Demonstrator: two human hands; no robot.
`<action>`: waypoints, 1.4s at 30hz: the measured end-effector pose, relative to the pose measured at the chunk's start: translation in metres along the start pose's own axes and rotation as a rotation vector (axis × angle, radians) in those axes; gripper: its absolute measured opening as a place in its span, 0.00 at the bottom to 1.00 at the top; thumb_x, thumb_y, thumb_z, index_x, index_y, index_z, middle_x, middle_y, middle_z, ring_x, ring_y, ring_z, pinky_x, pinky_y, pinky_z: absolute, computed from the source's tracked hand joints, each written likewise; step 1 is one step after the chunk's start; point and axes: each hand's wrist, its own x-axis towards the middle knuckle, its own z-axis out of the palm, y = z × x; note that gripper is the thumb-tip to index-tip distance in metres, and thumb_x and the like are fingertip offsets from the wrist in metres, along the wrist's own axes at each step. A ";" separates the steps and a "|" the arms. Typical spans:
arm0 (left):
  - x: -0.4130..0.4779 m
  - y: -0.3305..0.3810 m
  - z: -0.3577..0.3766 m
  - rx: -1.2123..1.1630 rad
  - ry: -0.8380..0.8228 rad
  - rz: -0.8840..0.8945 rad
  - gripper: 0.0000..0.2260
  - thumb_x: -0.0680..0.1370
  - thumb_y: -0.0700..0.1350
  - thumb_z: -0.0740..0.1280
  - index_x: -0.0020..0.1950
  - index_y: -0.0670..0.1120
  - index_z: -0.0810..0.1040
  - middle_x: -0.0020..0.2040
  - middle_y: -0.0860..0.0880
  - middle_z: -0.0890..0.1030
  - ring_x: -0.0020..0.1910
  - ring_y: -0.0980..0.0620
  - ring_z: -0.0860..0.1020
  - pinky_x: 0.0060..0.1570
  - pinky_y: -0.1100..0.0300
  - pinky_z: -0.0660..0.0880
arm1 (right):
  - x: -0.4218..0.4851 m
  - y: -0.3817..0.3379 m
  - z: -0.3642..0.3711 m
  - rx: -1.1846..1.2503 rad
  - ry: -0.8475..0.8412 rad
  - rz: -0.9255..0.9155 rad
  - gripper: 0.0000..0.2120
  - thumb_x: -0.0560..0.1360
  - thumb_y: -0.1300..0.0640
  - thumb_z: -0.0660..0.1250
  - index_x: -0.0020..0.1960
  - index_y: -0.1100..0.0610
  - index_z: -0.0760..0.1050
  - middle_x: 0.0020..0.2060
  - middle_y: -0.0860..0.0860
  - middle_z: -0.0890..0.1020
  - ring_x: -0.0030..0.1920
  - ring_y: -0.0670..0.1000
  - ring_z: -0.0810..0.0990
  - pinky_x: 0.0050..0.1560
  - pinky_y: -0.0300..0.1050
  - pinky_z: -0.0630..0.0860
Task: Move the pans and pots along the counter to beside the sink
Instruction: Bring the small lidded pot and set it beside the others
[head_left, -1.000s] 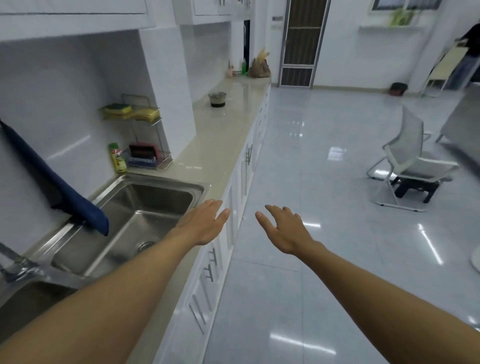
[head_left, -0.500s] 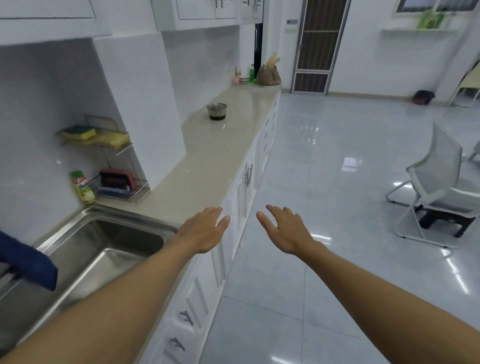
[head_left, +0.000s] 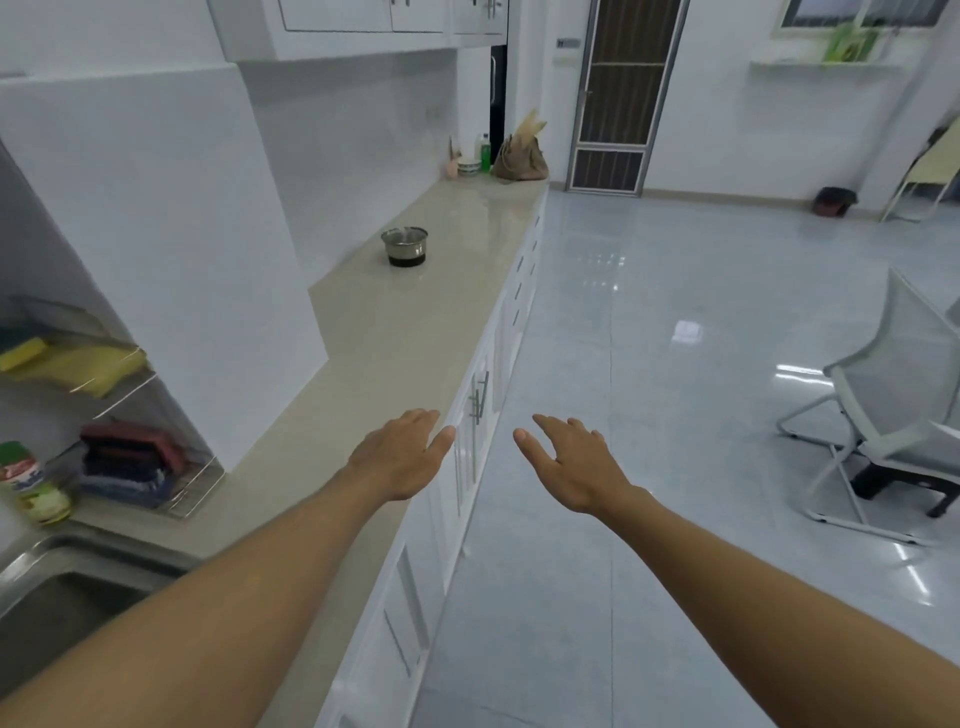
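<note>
The pale tiled floor (head_left: 675, 338) spread beneath the right hand (head_left: 574, 467) and away to its right. The long beige counter (head_left: 415, 332) ran from under the left forearm far out ahead of the left hand (head_left: 400, 460), which hovered over the counter's front edge. A broad white pillar (head_left: 171, 234) stood on the counter to the left of that hand and beyond it. Well off to the right of the right hand stood a light mesh chair (head_left: 893, 415) on the floor. A corner of the steel sink (head_left: 78, 551) showed behind the left hand, beside the left forearm. Just past the sink, to the left of the left hand, a wire rack (head_left: 156, 483) held sponges and a brush, with a blurred bottle (head_left: 31, 483) next to it. A brown bag (head_left: 519, 156) sat at the far end of the counter, straight ahead of both hands. The single steel pot (head_left: 404, 246) stood upright on the counter well ahead of the left hand, untouched and far from the sink. Both hands were empty, palms down, fingers stretched forward and relaxed, held side by side with a clear gap between them.
</note>
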 end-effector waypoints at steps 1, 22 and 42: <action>0.019 -0.001 -0.005 0.009 -0.009 0.009 0.31 0.82 0.64 0.45 0.81 0.51 0.57 0.81 0.51 0.58 0.78 0.47 0.60 0.73 0.47 0.60 | 0.016 0.001 -0.003 0.001 0.001 0.011 0.40 0.79 0.28 0.45 0.81 0.52 0.60 0.80 0.51 0.65 0.82 0.57 0.55 0.80 0.62 0.48; 0.366 0.019 -0.046 -0.085 -0.015 -0.039 0.31 0.81 0.65 0.46 0.81 0.52 0.56 0.81 0.52 0.57 0.79 0.50 0.59 0.76 0.48 0.57 | 0.355 0.090 -0.070 0.001 -0.047 -0.007 0.41 0.78 0.26 0.44 0.82 0.50 0.59 0.81 0.51 0.63 0.82 0.56 0.54 0.81 0.62 0.48; 0.622 -0.039 -0.096 -0.170 0.089 -0.239 0.29 0.81 0.65 0.47 0.79 0.54 0.59 0.80 0.55 0.59 0.77 0.50 0.62 0.73 0.50 0.61 | 0.665 0.098 -0.092 -0.026 -0.143 -0.173 0.37 0.81 0.30 0.46 0.81 0.52 0.61 0.79 0.51 0.67 0.81 0.56 0.58 0.79 0.61 0.52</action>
